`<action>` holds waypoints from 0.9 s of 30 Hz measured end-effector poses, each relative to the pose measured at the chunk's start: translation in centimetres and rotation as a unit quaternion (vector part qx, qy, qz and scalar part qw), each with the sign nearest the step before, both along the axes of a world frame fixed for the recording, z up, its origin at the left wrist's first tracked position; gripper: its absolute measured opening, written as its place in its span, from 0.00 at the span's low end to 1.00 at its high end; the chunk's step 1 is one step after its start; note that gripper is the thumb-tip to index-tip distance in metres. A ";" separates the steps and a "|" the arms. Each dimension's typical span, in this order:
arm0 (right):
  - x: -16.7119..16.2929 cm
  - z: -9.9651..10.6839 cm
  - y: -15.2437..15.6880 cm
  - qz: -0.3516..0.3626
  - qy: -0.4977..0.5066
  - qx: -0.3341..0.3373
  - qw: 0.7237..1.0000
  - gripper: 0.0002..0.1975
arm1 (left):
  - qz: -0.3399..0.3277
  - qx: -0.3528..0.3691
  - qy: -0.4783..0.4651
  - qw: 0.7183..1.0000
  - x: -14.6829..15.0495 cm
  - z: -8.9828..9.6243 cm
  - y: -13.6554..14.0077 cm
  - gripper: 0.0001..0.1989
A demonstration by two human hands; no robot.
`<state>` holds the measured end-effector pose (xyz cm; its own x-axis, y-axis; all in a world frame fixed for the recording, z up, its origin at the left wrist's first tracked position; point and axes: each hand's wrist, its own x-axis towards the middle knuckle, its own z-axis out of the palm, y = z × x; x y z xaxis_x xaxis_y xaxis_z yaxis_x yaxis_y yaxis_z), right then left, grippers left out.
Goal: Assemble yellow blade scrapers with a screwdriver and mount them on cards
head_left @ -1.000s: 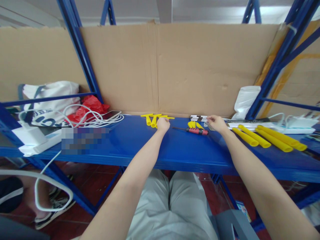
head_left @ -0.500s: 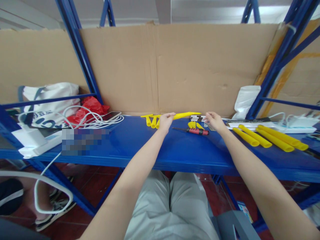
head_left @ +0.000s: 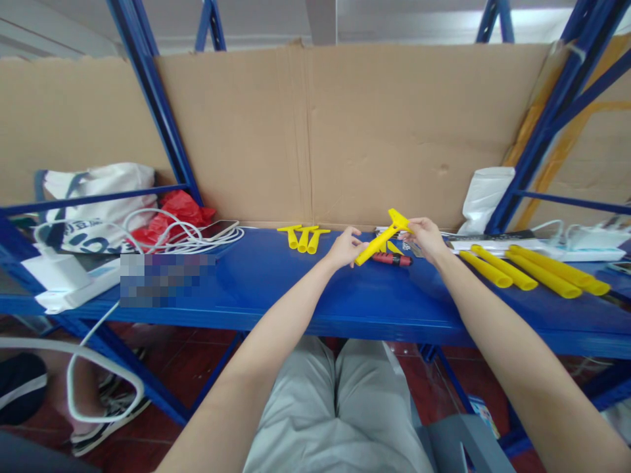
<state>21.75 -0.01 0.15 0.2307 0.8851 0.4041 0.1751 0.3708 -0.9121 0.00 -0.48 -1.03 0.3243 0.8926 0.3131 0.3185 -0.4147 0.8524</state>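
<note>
Above the blue tabletop I hold a yellow T-shaped scraper handle, tilted with its wide head up and to the right. My right hand pinches one end of that head. Around the lower tube end, the fingers of my left hand are closed. Just behind and below it lie a red-and-black screwdriver and small yellow pieces, both partly hidden. To the left, several similar yellow T-shaped handles stand in a row near the cardboard.
Several yellow tubes lie at the right by a white power strip. White cables, a red bag and another power strip are on the left. A cardboard sheet closes off the back.
The yellow handle has swung from nearly level to tilted, its T-shaped head now raised at my right hand. My right hand has taken hold of the head; my left has shifted right.
</note>
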 end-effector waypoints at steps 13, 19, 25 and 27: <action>-2.2 -0.4 -0.5 0.006 -0.021 0.025 0.999 0.07 | 0.112 0.178 0.352 0.912 -0.6 0.4 -1.4 0.16; -2.8 -0.4 -0.5 0.014 -0.026 0.029 0.999 0.11 | 0.180 0.190 0.396 0.880 -0.4 0.5 -1.6 0.19; -3.5 -0.8 -0.4 0.018 -0.049 0.026 0.998 0.11 | 0.154 0.177 0.356 0.904 0.0 0.8 -1.9 0.16; -3.7 -0.8 -0.5 0.026 -0.058 0.018 0.998 0.11 | 0.149 0.167 0.322 0.920 0.1 0.8 -1.9 0.15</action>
<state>18.05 -0.47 -0.69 0.1341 0.8789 0.4578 0.2581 0.4151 -0.8724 0.07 -2.33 -0.27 0.2956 0.8606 0.4146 0.8546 -0.4323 0.2879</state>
